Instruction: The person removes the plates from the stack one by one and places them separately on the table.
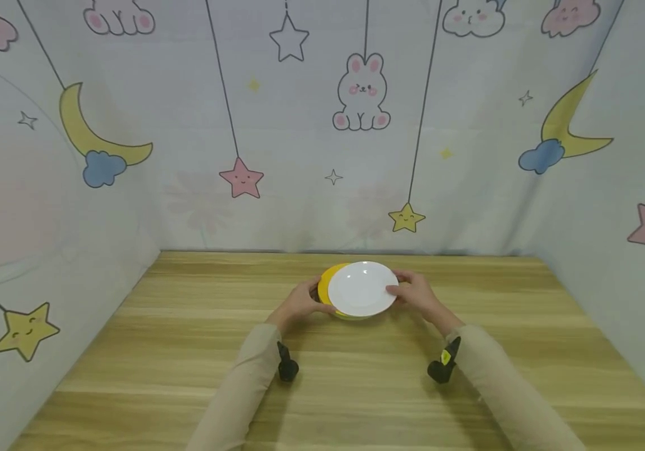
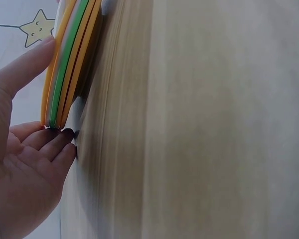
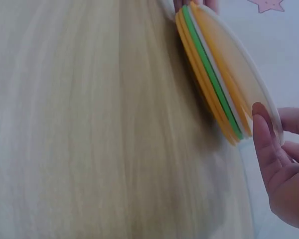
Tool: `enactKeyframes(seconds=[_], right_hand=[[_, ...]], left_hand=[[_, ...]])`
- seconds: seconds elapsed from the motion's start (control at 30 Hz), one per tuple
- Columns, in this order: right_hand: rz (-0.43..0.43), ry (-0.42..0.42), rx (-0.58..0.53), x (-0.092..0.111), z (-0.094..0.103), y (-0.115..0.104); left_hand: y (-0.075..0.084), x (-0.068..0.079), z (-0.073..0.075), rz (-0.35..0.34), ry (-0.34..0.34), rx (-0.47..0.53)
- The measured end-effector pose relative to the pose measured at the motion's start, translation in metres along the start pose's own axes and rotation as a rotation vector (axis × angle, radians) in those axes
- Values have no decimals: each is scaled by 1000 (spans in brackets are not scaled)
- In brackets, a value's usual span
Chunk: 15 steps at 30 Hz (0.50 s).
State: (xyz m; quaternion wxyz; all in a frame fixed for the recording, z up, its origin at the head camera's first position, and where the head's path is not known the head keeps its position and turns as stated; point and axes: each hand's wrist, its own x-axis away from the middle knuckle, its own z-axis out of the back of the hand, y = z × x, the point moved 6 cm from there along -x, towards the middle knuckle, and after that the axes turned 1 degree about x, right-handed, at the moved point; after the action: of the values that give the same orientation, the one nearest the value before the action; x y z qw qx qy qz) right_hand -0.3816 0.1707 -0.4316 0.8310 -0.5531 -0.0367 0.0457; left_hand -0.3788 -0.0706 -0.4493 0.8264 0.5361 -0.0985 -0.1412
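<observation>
A white plate is tilted over a stack of plates, its right rim pinched by my right hand. In the right wrist view, the thumb and fingers lie on either side of that rim, and the plate stands apart from the stack at this end. Below it, a yellow-orange plate tops the stack, with a green plate and more orange ones in layers. My left hand holds the stack's left side, thumb and fingers spread around the edge. The far contact between white plate and stack is hidden.
The stack rests on a wood-grain table, near its back edge. A pale cloth wall printed with stars, moons and rabbits stands behind and at both sides. Small black devices are strapped at both wrists.
</observation>
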Motion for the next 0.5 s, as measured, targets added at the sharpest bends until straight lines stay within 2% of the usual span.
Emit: enactKeyframes(seconds=[0.27, 0.5], right_hand=[[-41, 25, -48, 2, 3, -2], [-54, 57, -78, 6, 9, -2]], left_hand=[[-1, -1, 1, 23, -5, 1], [-2, -2, 1, 12, -17, -5]])
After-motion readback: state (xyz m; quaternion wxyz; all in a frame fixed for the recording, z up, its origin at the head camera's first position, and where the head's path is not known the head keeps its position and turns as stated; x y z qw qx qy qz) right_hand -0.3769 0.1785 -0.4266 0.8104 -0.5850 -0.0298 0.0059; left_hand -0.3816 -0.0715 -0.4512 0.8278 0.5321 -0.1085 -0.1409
